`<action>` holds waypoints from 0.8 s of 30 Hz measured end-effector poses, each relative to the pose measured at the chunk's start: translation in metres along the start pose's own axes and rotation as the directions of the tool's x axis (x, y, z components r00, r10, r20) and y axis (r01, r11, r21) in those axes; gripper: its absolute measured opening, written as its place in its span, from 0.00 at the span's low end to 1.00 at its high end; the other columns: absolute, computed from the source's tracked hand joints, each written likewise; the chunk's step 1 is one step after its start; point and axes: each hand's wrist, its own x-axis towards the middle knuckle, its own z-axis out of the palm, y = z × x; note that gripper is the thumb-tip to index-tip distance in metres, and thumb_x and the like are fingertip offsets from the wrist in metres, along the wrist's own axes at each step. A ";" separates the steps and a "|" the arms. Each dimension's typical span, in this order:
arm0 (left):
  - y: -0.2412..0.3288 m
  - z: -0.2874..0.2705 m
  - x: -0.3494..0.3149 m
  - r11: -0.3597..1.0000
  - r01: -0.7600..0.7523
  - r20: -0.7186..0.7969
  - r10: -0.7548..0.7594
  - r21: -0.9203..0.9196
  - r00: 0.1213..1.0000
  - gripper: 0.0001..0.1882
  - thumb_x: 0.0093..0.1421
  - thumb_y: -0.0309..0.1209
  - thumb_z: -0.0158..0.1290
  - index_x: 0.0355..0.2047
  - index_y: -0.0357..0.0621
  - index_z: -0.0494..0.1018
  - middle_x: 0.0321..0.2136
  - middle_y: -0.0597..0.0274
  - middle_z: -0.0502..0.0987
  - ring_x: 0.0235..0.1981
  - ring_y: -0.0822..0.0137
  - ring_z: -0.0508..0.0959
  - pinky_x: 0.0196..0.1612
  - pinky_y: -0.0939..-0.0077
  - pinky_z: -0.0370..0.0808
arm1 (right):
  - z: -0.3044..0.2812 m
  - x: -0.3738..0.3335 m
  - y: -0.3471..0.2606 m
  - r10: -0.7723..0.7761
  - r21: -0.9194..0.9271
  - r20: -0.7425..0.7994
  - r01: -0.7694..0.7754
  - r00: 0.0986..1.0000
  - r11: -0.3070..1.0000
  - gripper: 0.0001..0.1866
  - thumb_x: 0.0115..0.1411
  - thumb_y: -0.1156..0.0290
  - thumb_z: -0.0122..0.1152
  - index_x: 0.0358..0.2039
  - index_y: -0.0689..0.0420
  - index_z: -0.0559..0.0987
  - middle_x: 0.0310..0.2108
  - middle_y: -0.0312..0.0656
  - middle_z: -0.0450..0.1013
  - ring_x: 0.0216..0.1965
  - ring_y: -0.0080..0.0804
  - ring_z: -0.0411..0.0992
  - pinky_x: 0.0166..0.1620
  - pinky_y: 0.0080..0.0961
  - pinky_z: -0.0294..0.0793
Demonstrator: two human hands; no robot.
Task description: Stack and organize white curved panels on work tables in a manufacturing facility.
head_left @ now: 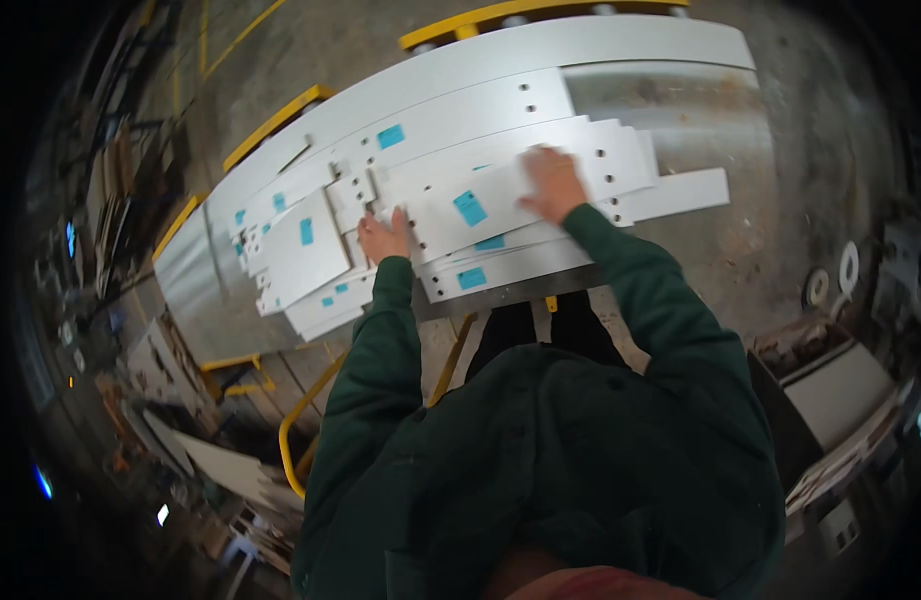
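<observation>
Several flat white plates with drilled holes and blue labels lie overlapped on a metal-topped table. My right hand (552,187), slightly blurred, rests over the upper white plate (500,195), its thumb held apart from the fingers. At that plate's left end is my left hand (384,240), thumb and fingers spread, the thumb beside the plate's edge. A blue label (470,208) sits between the hands. Left of my left hand, a squarish white plate (302,255) lies on a pile of smaller pieces. Small notched white pieces (352,192) lie just beyond that hand.
Along the table's far side runs a long white strip (640,40). Yellow rails (460,30) border the metal table top (670,95). A yellow tube frame (292,440) stands at the near left. Ring-shaped pieces (848,267) and a bin (830,385) are at the right.
</observation>
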 end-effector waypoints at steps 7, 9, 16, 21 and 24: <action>-0.058 0.015 -0.007 0.922 0.279 0.165 -0.241 -0.268 0.956 0.26 0.48 0.47 0.47 0.36 0.35 0.68 0.41 0.42 0.59 0.38 0.50 0.64 0.44 0.66 0.62 | -0.011 -0.022 0.126 0.489 0.055 -0.334 -0.501 0.806 0.864 0.24 0.43 0.59 0.55 0.38 0.62 0.67 0.36 0.51 0.65 0.40 0.47 0.62 0.42 0.36 0.62; -0.059 0.016 -0.007 0.953 0.261 0.203 -0.229 -0.152 0.952 0.26 0.48 0.48 0.45 0.35 0.35 0.68 0.35 0.42 0.63 0.36 0.51 0.65 0.43 0.66 0.63 | -0.002 -0.019 0.141 0.468 0.033 -0.397 -0.497 0.790 0.867 0.26 0.43 0.57 0.55 0.39 0.62 0.67 0.36 0.51 0.66 0.39 0.46 0.63 0.42 0.36 0.62; -0.038 0.022 0.004 0.896 0.406 0.305 -0.342 -0.180 0.889 0.31 0.48 0.50 0.44 0.42 0.32 0.63 0.37 0.37 0.65 0.41 0.47 0.66 0.44 0.65 0.62 | 0.005 -0.017 0.160 0.699 0.256 -0.121 -0.659 0.705 0.708 0.30 0.43 0.51 0.53 0.42 0.61 0.66 0.39 0.52 0.66 0.41 0.42 0.65 0.44 0.30 0.62; -0.022 0.028 0.006 0.847 0.423 0.225 -0.365 -0.322 0.903 0.36 0.47 0.50 0.45 0.45 0.28 0.59 0.45 0.36 0.60 0.47 0.48 0.62 0.49 0.67 0.59 | -0.005 -0.014 0.156 0.802 0.286 0.009 -0.770 0.597 0.570 0.34 0.40 0.48 0.54 0.42 0.61 0.67 0.39 0.51 0.67 0.42 0.43 0.65 0.45 0.31 0.61; -0.017 0.025 0.009 0.840 0.486 0.263 -0.426 -0.240 0.866 0.38 0.45 0.51 0.47 0.44 0.25 0.58 0.43 0.36 0.62 0.47 0.48 0.62 0.50 0.67 0.58 | -0.008 -0.009 0.150 0.855 0.235 0.040 -0.837 0.517 0.494 0.35 0.39 0.46 0.54 0.42 0.60 0.67 0.39 0.51 0.66 0.43 0.44 0.64 0.46 0.32 0.60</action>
